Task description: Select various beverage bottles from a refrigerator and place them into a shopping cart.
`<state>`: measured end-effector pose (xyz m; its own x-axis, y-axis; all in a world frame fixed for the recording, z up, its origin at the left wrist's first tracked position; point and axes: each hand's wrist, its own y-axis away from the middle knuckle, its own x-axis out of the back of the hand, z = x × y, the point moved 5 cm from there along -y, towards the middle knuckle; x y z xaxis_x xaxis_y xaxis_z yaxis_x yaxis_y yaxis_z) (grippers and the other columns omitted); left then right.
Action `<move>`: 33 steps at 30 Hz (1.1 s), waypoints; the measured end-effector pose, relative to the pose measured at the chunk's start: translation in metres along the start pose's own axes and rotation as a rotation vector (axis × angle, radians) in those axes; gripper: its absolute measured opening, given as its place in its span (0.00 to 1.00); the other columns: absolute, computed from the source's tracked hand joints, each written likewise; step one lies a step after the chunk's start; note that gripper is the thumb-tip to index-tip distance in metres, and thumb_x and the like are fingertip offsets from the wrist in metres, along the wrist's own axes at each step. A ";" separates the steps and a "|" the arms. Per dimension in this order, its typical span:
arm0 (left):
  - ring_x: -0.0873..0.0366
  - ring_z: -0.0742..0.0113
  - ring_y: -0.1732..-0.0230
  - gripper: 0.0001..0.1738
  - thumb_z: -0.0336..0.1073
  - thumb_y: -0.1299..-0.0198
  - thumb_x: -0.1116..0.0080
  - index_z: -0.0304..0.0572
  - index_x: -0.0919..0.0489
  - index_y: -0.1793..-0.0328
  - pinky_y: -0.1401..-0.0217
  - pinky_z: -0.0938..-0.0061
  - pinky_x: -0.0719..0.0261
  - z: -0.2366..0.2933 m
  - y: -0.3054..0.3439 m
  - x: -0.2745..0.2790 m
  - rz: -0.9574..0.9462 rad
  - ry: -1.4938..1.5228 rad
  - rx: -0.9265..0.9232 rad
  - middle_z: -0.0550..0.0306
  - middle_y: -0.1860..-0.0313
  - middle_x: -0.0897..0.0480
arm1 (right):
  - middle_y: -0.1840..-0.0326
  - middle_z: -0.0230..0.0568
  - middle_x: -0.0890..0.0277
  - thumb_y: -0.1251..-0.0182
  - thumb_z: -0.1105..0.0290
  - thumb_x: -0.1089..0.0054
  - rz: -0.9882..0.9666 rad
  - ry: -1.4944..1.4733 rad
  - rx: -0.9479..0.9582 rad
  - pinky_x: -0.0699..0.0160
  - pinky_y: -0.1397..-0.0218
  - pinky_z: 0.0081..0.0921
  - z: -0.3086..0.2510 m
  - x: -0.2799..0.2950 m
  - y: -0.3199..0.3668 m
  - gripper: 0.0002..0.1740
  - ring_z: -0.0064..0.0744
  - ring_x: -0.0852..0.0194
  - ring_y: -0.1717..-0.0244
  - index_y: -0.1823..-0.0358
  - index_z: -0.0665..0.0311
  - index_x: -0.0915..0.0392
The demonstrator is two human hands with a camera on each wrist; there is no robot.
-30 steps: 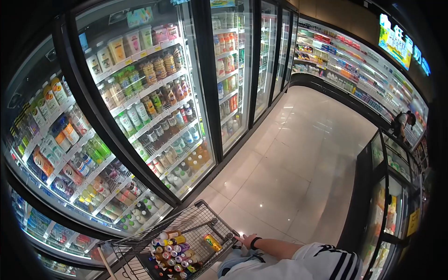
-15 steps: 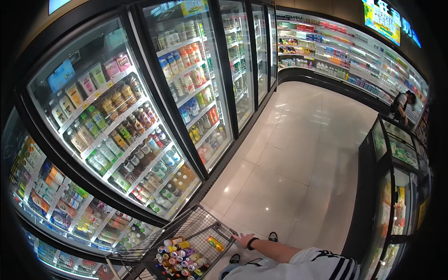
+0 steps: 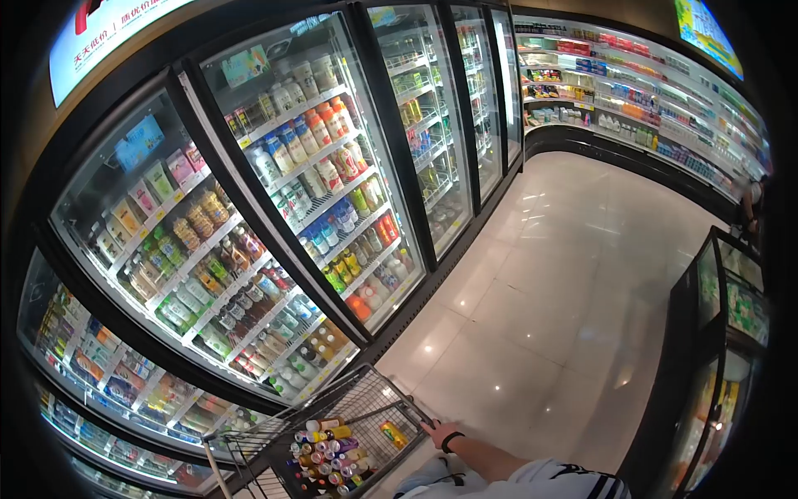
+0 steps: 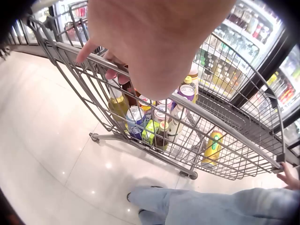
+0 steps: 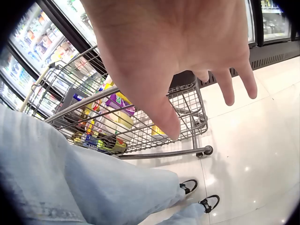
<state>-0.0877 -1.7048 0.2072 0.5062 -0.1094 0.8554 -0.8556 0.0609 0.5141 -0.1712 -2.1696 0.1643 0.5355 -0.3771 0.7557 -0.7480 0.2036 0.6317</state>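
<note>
A wire shopping cart (image 3: 287,422) stands low in the head view, holding a heap of bottles and cans (image 3: 334,453). A yellow can (image 3: 392,434) lies apart in its front part. Hidden from the head view, my left hand (image 4: 150,42) grips the cart's long top rail in the left wrist view, fingers bent over it. My right hand (image 3: 440,433) rests on the cart's far corner. In the right wrist view its fingers are spread and nearly straight, with the thumb along the cart's side.
Glass-door drink fridges (image 3: 312,166) line the left side. Pale tiled floor (image 3: 532,283) runs ahead to open chilled shelves (image 3: 632,100). A low freezer (image 3: 706,382) borders the right, with another person (image 3: 752,204) at the far right edge.
The view has moved along the aisle, with the fridge doors shifting and more of the farther shelves showing. The cart stays under my right hand. The other person slips toward the right edge.
</note>
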 end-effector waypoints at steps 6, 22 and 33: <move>0.42 0.36 0.26 0.40 0.63 0.30 0.61 0.35 0.33 0.29 0.23 0.43 0.50 0.057 -0.020 -0.049 -0.021 0.100 0.096 0.33 0.30 0.32 | 0.18 0.47 0.53 0.33 0.64 0.49 0.050 0.039 -0.048 0.29 0.40 0.64 0.070 0.026 -0.015 0.48 0.59 0.26 0.36 0.18 0.36 0.67; 0.41 0.33 0.30 0.32 0.55 0.33 0.46 0.32 0.31 0.38 0.43 0.38 0.27 0.212 -0.025 0.010 0.174 0.188 0.063 0.36 0.38 0.32 | 0.21 0.59 0.49 0.47 0.78 0.39 -0.117 0.015 0.063 0.19 0.44 0.49 0.194 0.111 -0.059 0.64 0.63 0.23 0.43 0.19 0.39 0.77; 0.44 0.38 0.27 0.34 0.60 0.33 0.48 0.36 0.32 0.35 0.40 0.36 0.31 0.257 -0.057 0.033 0.112 0.189 0.099 0.39 0.33 0.34 | 0.24 0.63 0.46 0.52 0.81 0.43 -0.090 -0.028 0.114 0.21 0.47 0.53 0.229 0.147 -0.096 0.65 0.68 0.23 0.48 0.19 0.45 0.79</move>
<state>-0.0498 -1.9668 0.1901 0.4104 0.0810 0.9083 -0.9094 -0.0368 0.4142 -0.1107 -2.4515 0.1753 0.5925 -0.4146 0.6907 -0.7381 0.0642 0.6717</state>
